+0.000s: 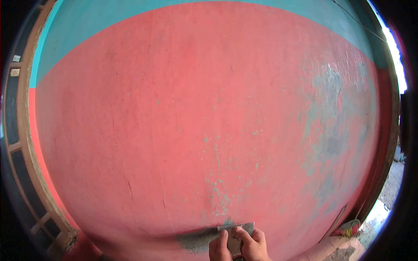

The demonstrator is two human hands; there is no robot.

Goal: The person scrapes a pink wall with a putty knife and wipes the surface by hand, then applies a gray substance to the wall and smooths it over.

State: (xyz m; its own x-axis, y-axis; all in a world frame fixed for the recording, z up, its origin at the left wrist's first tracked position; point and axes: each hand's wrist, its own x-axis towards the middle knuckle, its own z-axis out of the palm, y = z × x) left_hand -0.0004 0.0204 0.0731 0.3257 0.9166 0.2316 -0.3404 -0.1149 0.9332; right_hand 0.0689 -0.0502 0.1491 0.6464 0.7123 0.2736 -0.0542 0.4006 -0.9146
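Note:
A metal scraper [234, 245] with a wide flat blade is held at the bottom middle of the head view, its straight edge at the wall. My left hand [220, 249] grips the blade's left side, thumb pointing up along it. On the other side my right hand [254, 247] is closed round the scraper, with a finger or thumb pressed on the blade. Part of a dark handle shows between the hands. The pink wall [183, 108] carries chipped green specks above the blade and a bare grey patch [193, 242] left of it.
At right, the wall has a large worn grey-green area [333, 117]. A broom [347, 229] with red, green and yellow bristles sits at the lower right corner beside a doorway. A wooden-framed window or door [24, 161] borders the left. Teal paint [130, 17] covers the wall's top.

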